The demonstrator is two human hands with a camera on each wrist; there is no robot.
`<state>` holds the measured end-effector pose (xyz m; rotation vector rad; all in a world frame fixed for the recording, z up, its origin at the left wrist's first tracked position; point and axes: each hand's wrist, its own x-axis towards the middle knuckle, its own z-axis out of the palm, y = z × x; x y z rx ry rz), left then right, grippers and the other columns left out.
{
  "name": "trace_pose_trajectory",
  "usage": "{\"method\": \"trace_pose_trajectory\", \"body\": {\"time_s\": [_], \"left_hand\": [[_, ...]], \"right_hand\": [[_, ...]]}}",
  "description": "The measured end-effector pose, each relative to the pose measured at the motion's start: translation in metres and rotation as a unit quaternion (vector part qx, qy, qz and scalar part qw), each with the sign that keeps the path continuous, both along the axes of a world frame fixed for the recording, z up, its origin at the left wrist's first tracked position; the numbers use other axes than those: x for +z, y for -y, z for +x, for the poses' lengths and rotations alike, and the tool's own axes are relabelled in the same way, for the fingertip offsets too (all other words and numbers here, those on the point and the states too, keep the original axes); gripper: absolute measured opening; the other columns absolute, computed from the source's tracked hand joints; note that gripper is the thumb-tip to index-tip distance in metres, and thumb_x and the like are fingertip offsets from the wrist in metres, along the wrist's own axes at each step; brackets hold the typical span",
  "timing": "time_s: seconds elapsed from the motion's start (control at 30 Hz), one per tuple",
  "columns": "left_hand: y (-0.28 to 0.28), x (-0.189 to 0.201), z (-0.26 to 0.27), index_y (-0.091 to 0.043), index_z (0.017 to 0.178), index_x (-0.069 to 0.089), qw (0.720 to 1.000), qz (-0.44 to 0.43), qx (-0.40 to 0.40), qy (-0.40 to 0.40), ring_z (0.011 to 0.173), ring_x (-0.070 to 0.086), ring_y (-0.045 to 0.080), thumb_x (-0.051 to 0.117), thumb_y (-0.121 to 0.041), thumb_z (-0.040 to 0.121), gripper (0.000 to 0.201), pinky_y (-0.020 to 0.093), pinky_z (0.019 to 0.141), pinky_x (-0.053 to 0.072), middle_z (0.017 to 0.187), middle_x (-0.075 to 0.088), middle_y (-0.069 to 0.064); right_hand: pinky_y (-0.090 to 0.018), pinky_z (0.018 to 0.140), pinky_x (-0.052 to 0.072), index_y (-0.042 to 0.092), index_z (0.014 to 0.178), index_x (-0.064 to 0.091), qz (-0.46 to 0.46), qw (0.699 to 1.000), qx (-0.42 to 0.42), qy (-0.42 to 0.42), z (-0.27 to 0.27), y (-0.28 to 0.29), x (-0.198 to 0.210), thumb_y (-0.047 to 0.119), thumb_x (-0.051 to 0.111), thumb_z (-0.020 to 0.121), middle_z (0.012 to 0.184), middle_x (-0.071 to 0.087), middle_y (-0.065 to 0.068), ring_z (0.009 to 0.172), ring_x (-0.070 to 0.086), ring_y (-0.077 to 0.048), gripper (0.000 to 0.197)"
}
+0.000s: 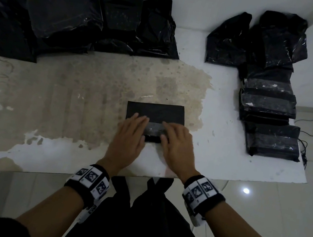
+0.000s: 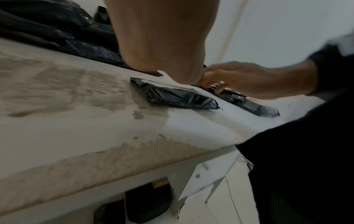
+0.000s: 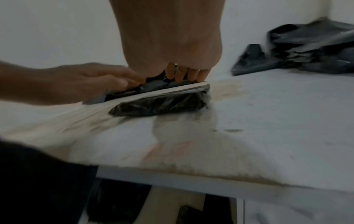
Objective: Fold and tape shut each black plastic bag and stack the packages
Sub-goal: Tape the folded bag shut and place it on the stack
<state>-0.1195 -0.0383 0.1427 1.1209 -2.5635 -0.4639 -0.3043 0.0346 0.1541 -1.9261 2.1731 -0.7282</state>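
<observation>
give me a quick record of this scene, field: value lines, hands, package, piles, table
left hand: flat on the folded black plastic package, fingers straight
right hand: flat on the same package, pressing the clear tape strip
unfolded black bags: heaped at table's far left
taped black packages: stacked at right edge
worn white table: brown patches where the coating is gone

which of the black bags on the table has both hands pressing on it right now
The small flat folded bag at the table's middle front, under the left hand and right hand. The other bags lie untouched in piles.
</observation>
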Motion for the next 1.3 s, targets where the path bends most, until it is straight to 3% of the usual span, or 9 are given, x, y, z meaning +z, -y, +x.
{"method": "trace_pose_trajectory", "body": {"time_s": [0.1,0.47,0.73,0.83,0.93,1.0,1.1,1.17,1.3], "left_hand": [[-0.008,-0.021,-0.004,0.001,0.154,0.028,0.994,0.005,-0.06,0.09,0.152,0.02,0.035,0.027,-0.031,0.106,0.059,0.056,0.121,0.024,0.163,0.025,0.019],[-0.009,-0.03,0.013,-0.001,0.156,0.026,0.987,-0.017,-0.017,0.158,0.154,0.014,0.028,0.027,-0.036,0.103,0.064,0.039,0.125,0.0,0.166,0.018,0.017],[-0.013,-0.031,0.017,0.006,0.154,0.026,0.987,0.008,0.02,0.16,0.151,0.019,0.039,0.024,-0.036,0.104,0.065,0.051,0.123,0.02,0.161,0.019,0.029],[-0.015,-0.031,0.025,0.006,0.153,0.027,0.988,0.026,0.037,0.15,0.15,0.024,0.039,0.023,-0.037,0.104,0.065,0.053,0.121,0.026,0.16,0.023,0.029],[-0.013,-0.018,0.027,0.001,0.147,0.044,0.991,0.014,0.069,0.118,0.143,0.037,0.037,0.032,-0.036,0.102,0.059,0.054,0.119,0.028,0.155,0.039,0.022],[-0.007,-0.008,0.022,-0.004,0.133,0.057,0.992,-0.002,0.104,0.067,0.129,0.046,0.037,0.038,-0.035,0.101,0.049,0.052,0.112,0.033,0.141,0.051,0.018],[0.006,0.002,0.005,-0.009,0.115,0.061,0.992,-0.002,0.118,0.036,0.114,0.053,0.036,0.04,-0.041,0.099,0.041,0.046,0.098,0.039,0.122,0.055,0.014],[0.012,0.001,-0.011,-0.01,0.129,0.057,0.992,0.037,0.109,0.056,0.131,0.046,0.037,0.038,-0.049,0.098,0.053,0.048,0.108,0.035,0.136,0.05,0.015],[0.011,-0.017,-0.025,-0.015,0.161,0.013,0.979,0.115,0.117,0.122,0.155,-0.004,0.033,0.014,-0.059,0.098,0.077,0.05,0.124,-0.002,0.169,0.0,0.011]], "right_hand": [[-0.048,0.121,0.029,0.002,0.151,0.042,0.074,0.987,0.099,-0.104,0.019,-0.001,-0.021,0.04,0.027,0.109,0.157,0.041,-0.016,0.15,0.031,-0.033,0.059],[-0.047,0.125,0.017,0.003,0.157,0.029,0.131,0.967,0.077,-0.203,-0.016,-0.024,-0.04,0.045,0.023,0.108,0.166,0.023,-0.015,0.155,0.02,-0.026,0.064],[-0.05,0.125,0.016,0.002,0.157,0.027,0.133,0.978,-0.008,-0.159,-0.011,-0.035,-0.037,0.044,0.024,0.108,0.166,0.022,-0.016,0.155,0.019,-0.027,0.066],[-0.048,0.124,0.021,-0.005,0.152,0.036,0.105,0.988,-0.023,-0.11,-0.013,-0.034,-0.035,0.038,0.025,0.107,0.158,0.036,-0.023,0.148,0.035,-0.031,0.062],[-0.049,0.113,0.035,0.0,0.139,0.055,0.039,0.994,-0.057,-0.079,-0.024,-0.028,-0.025,0.032,0.036,0.105,0.135,0.059,-0.018,0.123,0.056,-0.034,0.05],[-0.045,0.097,0.042,0.009,0.123,0.064,0.007,0.993,-0.08,-0.082,-0.031,-0.019,-0.014,0.033,0.046,0.103,0.118,0.061,-0.012,0.102,0.057,-0.033,0.037],[-0.04,0.085,0.04,0.016,0.114,0.064,0.018,0.995,-0.072,-0.066,-0.024,0.005,-0.006,0.045,0.055,0.097,0.111,0.056,-0.009,0.098,0.051,-0.028,0.035],[-0.04,0.088,0.041,0.018,0.117,0.063,0.039,0.996,-0.059,-0.059,-0.012,0.019,-0.012,0.054,0.058,0.092,0.113,0.056,-0.009,0.103,0.049,-0.028,0.044],[-0.042,0.095,0.041,0.02,0.118,0.064,0.053,0.995,-0.071,-0.043,-0.001,0.022,-0.026,0.059,0.058,0.091,0.118,0.057,-0.008,0.113,0.052,-0.029,0.048]]}}
